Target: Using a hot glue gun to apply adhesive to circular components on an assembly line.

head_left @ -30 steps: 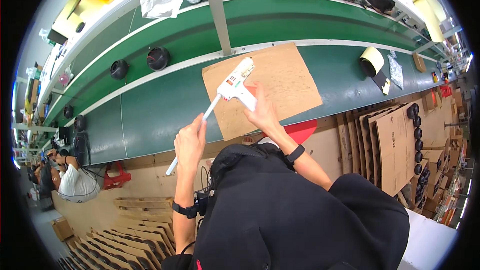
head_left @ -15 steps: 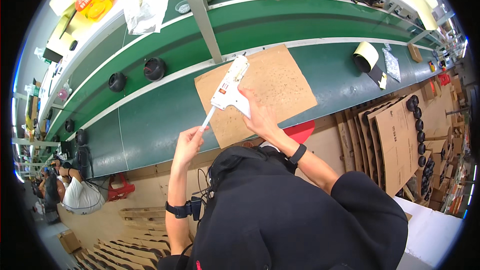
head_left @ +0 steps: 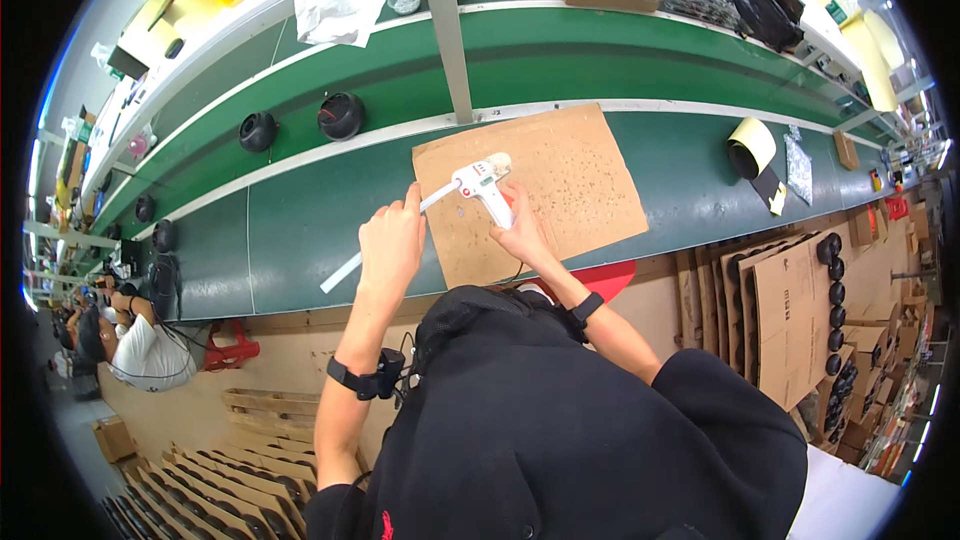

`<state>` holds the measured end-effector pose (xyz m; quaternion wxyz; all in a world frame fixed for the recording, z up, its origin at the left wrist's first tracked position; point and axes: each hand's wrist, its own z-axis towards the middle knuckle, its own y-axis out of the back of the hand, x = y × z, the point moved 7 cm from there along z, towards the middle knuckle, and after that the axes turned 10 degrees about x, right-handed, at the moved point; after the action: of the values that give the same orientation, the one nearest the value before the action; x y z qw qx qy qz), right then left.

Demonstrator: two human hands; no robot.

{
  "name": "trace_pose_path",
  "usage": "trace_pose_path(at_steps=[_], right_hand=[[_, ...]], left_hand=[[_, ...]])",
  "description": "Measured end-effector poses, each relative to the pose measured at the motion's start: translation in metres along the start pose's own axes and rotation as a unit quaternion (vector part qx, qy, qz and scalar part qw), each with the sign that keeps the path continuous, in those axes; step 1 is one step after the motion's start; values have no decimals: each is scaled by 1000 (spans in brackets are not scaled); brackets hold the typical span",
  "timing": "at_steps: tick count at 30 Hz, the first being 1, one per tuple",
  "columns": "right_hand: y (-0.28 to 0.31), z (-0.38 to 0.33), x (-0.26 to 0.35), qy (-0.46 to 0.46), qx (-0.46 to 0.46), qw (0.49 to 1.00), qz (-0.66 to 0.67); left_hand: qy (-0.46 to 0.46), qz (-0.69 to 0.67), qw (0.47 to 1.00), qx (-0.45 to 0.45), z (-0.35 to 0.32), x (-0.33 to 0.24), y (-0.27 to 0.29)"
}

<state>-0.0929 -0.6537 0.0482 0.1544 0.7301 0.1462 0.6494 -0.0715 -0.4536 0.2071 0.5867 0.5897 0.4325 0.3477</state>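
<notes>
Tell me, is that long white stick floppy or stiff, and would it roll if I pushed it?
The white stick is probably fairly stiff, since it looks straight either side of the left hand. It seems light, being thin. It likely wouldn't roll freely now, because one end meets the back of the glue gun.

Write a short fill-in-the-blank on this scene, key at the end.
1. The right hand grips a hot glue gun whose body is mostly ____ in colour.
2. The left hand holds a glue stick that reaches the hot glue gun from the person's ____ side.
3. The brown sheet seen beneath the hot glue gun is made of ____.
4. The yellow-and-black roll lies on the person's ____ side of the brown sheet.

Missing words: white; left; cardboard; right.
</notes>
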Motion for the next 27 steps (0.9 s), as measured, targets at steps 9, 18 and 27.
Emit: trace_pose_path(at_steps=[9, 18, 27], right_hand=[[3, 4, -11, -83, 94, 978, 165], [5, -13, -6, -159, 210, 891, 369], [8, -10, -6, -226, 146, 930, 253]], left_hand=[[-107, 26, 993, -52, -54, -37, 150], [67, -423, 902, -61, -23, 151, 44], [132, -331, 934, 4, 115, 338, -179]])
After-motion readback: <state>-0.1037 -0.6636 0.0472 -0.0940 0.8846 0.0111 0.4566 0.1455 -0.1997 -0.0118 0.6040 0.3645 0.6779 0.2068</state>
